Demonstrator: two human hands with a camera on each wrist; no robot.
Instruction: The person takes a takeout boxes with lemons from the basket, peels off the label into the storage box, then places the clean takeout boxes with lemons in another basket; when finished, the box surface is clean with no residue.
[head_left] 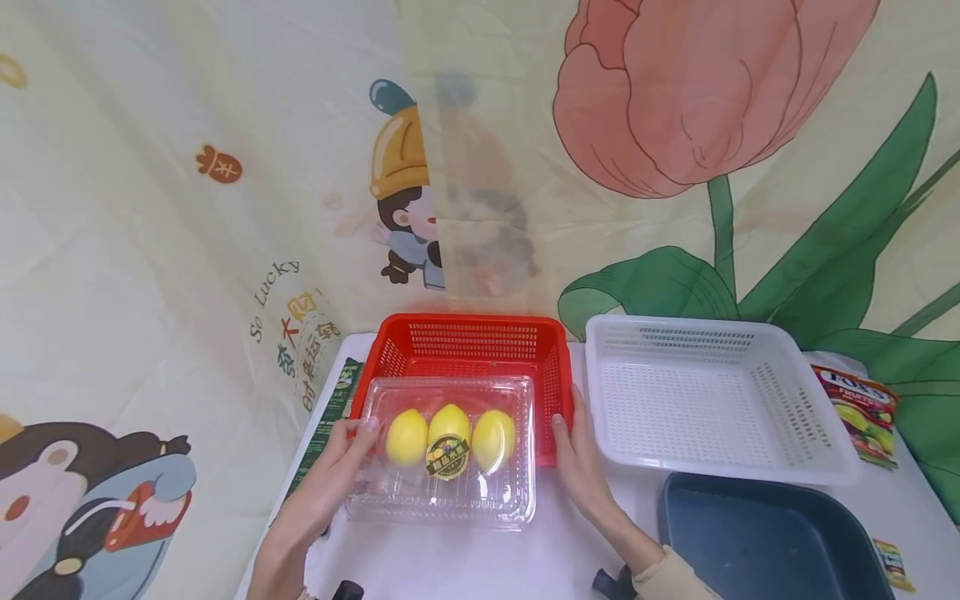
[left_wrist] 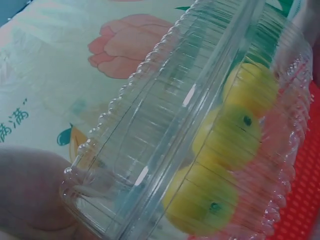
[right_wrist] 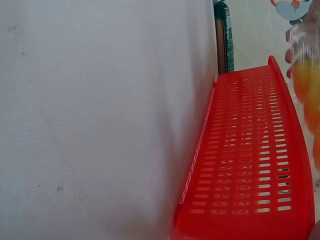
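Observation:
A clear plastic clamshell box (head_left: 480, 504) holds three yellow lemons (head_left: 493, 440) in a row, with a round dark label on its lid. My left hand (head_left: 326, 479) grips the box by its left side, thumb on top. Tilted, the box overlaps the front of a red slotted basket (head_left: 480, 367) in the head view. My right hand (head_left: 583, 467) holds the basket's right wall near the front corner, thumb toward the inside. The left wrist view has the box (left_wrist: 150, 130) up close, and the right wrist view gives the basket's front wall (right_wrist: 235, 150).
To the right stands a white slotted basket (head_left: 675, 392), with a dark blue tub (head_left: 772, 542) in front of it. A FOX'S fruits candy bag (head_left: 858, 412) and a small packet (head_left: 892, 564) lie at the far right. A green package (head_left: 322, 433) lies left of the red basket.

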